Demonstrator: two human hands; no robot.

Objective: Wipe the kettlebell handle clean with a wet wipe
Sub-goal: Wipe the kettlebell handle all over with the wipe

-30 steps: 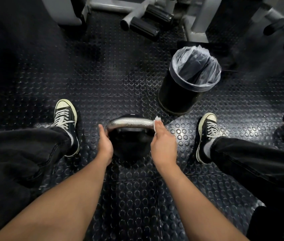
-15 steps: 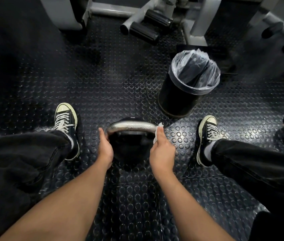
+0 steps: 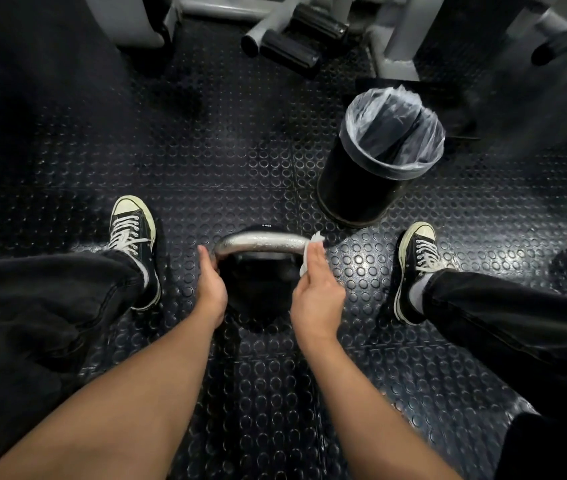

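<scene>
Handle (image 3: 262,241) is running crosswise between both hands, atop the kettlebell (image 3: 258,292) on the floor. Right hand (image 3: 317,292) is pinching the wipe (image 3: 310,252) against the handle's right end; left hand (image 3: 210,285) is gripping its left end, so unwiped metal is lying leftward.

Glossy metal kettlebell handle (image 3: 263,241) (slightly pitted), soft white wet wipe (image 3: 310,252), studded black rubber floor (image 3: 206,161).
</scene>
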